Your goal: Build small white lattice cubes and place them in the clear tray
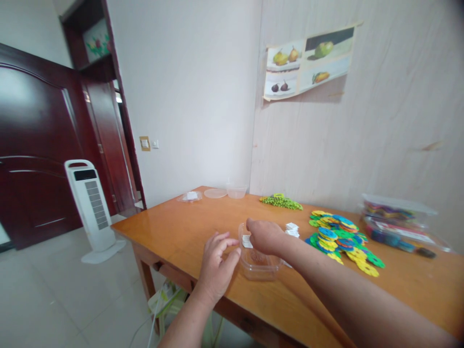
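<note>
A clear plastic container (pixel 259 273) stands on the wooden table in front of me. Inside it lies a small white piece (pixel 247 241), and a reddish-brown patch shows at its bottom. My right hand (pixel 266 237) reaches over the container with its fingers curled together; whatever they hold, if anything, is hidden. Beside the container's left wall is my left hand (pixel 219 263), fingers apart and holding nothing. A small stack of white pieces (pixel 292 229) sits just beyond my right wrist.
Yellow, green and blue notched discs (pixel 344 237) are piled at the right. Behind them stand clear boxes (pixel 398 227) with colourful contents. A green beaded bundle (pixel 281 201), a clear tub (pixel 237 190) and a round lid (pixel 215 193) lie along the back. A white tower fan (pixel 90 203) stands left.
</note>
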Tool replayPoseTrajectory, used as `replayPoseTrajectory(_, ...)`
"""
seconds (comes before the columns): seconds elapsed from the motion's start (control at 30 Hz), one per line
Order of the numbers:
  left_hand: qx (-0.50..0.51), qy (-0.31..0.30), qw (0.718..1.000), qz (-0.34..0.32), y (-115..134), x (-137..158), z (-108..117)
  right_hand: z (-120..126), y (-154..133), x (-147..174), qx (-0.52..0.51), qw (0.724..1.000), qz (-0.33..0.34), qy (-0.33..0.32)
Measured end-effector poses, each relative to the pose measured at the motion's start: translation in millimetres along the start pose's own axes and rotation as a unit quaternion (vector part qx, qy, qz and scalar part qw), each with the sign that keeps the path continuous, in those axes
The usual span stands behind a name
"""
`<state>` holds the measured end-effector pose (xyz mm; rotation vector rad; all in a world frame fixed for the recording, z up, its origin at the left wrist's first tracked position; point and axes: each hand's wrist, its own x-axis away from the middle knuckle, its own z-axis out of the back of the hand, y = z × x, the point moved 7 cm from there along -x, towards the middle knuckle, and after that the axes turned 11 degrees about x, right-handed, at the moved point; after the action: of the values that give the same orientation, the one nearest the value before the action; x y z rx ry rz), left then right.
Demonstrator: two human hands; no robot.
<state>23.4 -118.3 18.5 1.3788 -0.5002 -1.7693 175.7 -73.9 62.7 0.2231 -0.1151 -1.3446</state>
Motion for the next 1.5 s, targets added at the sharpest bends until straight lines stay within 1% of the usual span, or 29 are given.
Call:
replayPoseTrajectory(0.13, 0.002, -0.003, 1.000, 0.001, 0.8, 0.1, 0.0, 0.5, 5.6, -1.7, -0.012, 1.000, 0.001, 0.017)
replayPoseTrajectory(0.37, -0.002, -0.007, 1.000, 0.009, -0.3, -0.2, -0.3, -0.3, 7.0, -3.8, -0.033, 0.999, -0.003, 0.029)
replayPoseTrajectory(0.47, -0.005, -0.006, 1.000, 0.012, 0.9, -0.2, 0.3, 3.7, 17.1, -0.9, -0.046, 0.998, -0.014, 0.044)
replayPoseTrajectory(0.63, -0.018, -0.007, 1.000, 0.004, 5.6, -0.6, 0.9, 11.6, 40.6, 12.5, -0.069, 0.995, -0.010, 0.069)
replayPoseTrajectory(0.67, -0.022, -0.009, 1.000, -0.001, 6.7, -0.6, 0.5, 12.3, 42.4, 15.8, -0.069, 0.995, -0.002, 0.072)
replayPoseTrajectory(0.73, -0.031, -0.015, 0.999, -0.011, 8.6, -0.4, -0.4, 12.8, 38.7, 21.7, -0.058, 0.994, 0.037, 0.080)
replayPoseTrajectory(0.83, -0.035, -0.019, 0.999, -0.026, 11.1, 0.6, -0.6, 12.1, 21.9, 27.3, -0.036, 0.987, 0.120, 0.102)
replayPoseTrajectory(0.93, -0.039, -0.025, 0.998, -0.038, 13.0, 1.7, -0.2, 10.4, 7.4, 26.2, -0.034, 0.978, 0.170, 0.120)
replayPoseTrajectory(1.07, -0.047, -0.037, 0.997, -0.038, 13.2, 1.9, -0.7, 6.8, -1.8, 17.9, -0.021, 0.978, 0.185, 0.093)
replayPoseTrajectory(1.2, -0.051, -0.046, 0.997, -0.036, 14.3, 1.4, -1.8, 4.1, -2.3, 11.7, -0.012, 0.985, 0.166, 0.044)
replayPoseTrajectory(1.27, -0.052, -0.045, 0.997, -0.033, 15.0, 1.2, -1.7, 2.6, -1.5, 10.1, -0.015, 0.987, 0.158, 0.029)
replayPoseTrajectory(1.4, -0.050, -0.045, 0.997, -0.033, 15.6, 1.1, -1.7, -0.9, 2.7, 7.1, -0.035, 0.988, 0.151, 0.024)
replayPoseTrajectory(1.5, -0.043, -0.038, 0.998, -0.036, 14.8, 1.0, -1.3, 0.8, 12.1, 4.5, -0.089, 0.984, 0.147, 0.039)
